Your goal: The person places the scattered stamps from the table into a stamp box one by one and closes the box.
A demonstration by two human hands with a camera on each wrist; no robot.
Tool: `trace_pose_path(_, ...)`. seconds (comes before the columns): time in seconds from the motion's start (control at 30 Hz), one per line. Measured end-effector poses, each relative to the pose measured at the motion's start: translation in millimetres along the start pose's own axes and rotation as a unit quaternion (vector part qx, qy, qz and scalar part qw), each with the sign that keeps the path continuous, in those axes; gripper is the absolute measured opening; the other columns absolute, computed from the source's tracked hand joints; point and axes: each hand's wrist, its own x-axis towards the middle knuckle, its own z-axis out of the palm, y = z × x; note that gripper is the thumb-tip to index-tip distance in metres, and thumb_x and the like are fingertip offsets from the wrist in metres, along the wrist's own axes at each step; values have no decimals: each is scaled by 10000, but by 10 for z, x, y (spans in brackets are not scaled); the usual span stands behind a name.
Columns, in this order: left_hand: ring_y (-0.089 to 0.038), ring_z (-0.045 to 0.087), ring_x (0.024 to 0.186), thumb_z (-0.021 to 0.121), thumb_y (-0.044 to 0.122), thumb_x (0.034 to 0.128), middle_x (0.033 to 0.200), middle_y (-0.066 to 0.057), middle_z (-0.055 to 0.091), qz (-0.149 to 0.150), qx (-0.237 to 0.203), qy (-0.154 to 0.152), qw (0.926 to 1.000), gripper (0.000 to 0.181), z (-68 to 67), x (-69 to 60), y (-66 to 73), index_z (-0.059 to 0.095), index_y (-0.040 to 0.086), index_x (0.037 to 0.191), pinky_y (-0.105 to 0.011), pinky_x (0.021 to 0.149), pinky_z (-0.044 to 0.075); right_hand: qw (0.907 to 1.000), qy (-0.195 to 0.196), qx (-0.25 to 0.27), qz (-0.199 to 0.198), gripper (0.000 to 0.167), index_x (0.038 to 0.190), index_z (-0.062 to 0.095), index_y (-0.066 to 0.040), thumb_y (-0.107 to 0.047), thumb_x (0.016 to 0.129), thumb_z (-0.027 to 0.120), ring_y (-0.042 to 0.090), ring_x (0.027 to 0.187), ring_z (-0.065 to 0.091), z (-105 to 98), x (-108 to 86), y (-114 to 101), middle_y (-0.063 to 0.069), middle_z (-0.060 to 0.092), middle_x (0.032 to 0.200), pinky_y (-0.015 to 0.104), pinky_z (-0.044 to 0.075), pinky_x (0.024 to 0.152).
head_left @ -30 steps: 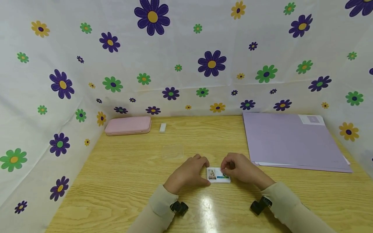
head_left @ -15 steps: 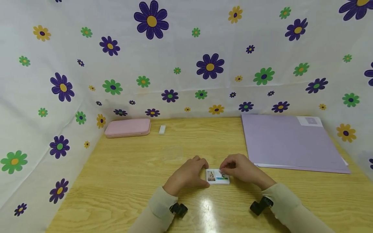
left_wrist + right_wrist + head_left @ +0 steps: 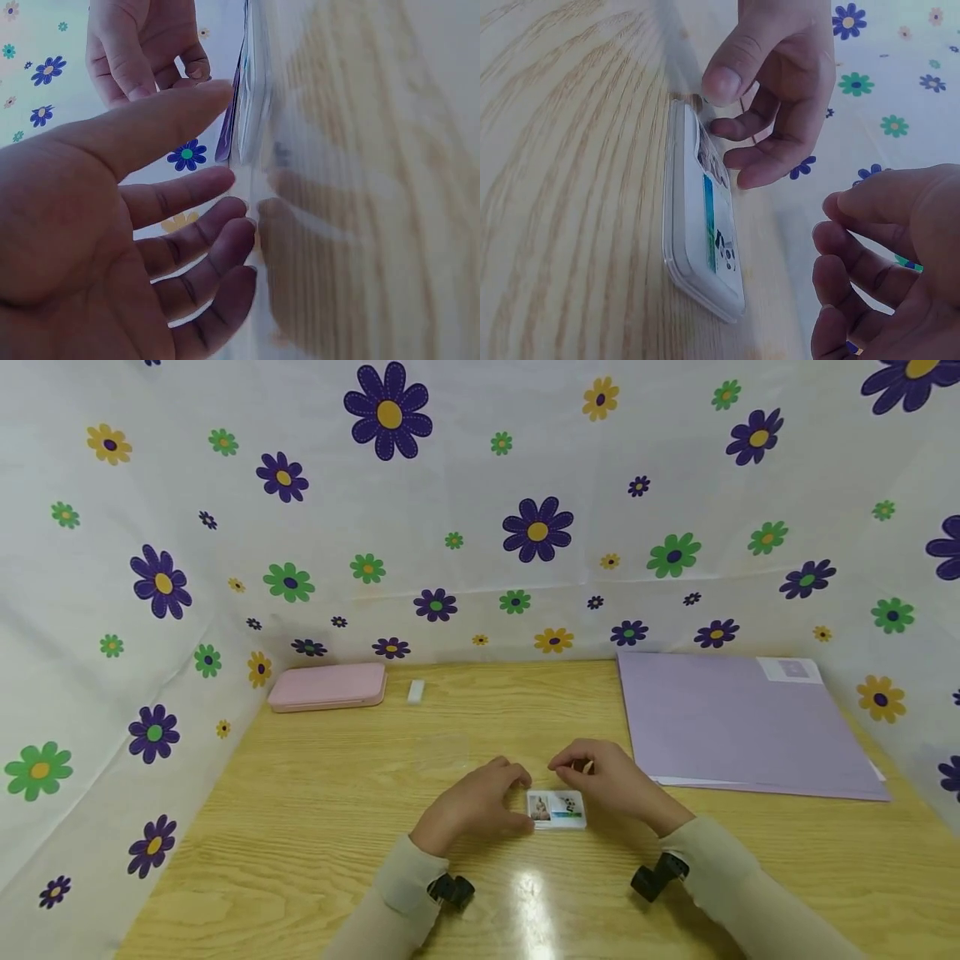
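Observation:
A shallow, clear plastic case (image 3: 557, 811) lies flat on the wooden table between both hands. White cards or a similar white block fill it; printed on top are a small photo, a blue-green stripe and a panda-like figure, clearer on the case (image 3: 707, 217) in the right wrist view. At its left end is my left hand (image 3: 474, 806), thumb near the front corner and bent fingers near the back one. Whether they touch it is unclear. Above and behind its right end hovers my right hand (image 3: 606, 778), fingers loosely curled, thumb and index tips close, nothing visible between them.
A thin transparent lid-like piece (image 3: 442, 752) lies behind the left hand. Farther back are a pink pencil case (image 3: 327, 686) and a white eraser-like block (image 3: 416, 692). At right, a large lilac folder (image 3: 742, 722) has papers showing under it. Flowered cloth (image 3: 465, 485) hangs behind.
My right hand has lifted off the top of the case and moved back, uncovering the panda-like picture. The left hand stays by the left end.

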Motion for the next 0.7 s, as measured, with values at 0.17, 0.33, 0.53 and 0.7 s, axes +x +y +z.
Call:
trace_pose_path(0.17,-156,561,1030,757,329,887,1149,-17,571,103,49,150,9998,467,-61,-37,-34,613,110,1273,-344,890,477,9999,-67,33,-112,147,1076,731,-71,-104,974,630,171,863,594,9,65,-62,27,682,1007,313,512,729)
trace_pose_path(0.33,-208,583,1042,739,274,908,1139,-47,600,121,86,404,9991,387,-173,-119,-98,635,107,1241,-370,872,489,9997,-140,105,-153,162,1106,716,-79,-130,978,630,185,877,588,47,140,-123,-8,666,1008,328,507,727)
trace_pose_path(0.53,-220,594,1037,739,251,906,1131,-53,614,27,86,602,9981,366,-271,-190,-186,648,87,1220,-386,864,494,9995,-220,103,-214,200,1151,691,-77,-153,972,642,189,918,580,90,206,-164,15,654,1061,353,507,729)
trace_pose_path(0.7,-246,596,1034,740,234,901,1129,-77,613,-37,69,746,9972,378,-326,-250,-270,642,65,1224,-411,858,492,9992,-263,78,-304,256,1190,664,-52,-145,952,669,203,960,561,141,280,-189,105,638,1147,380,488,792)
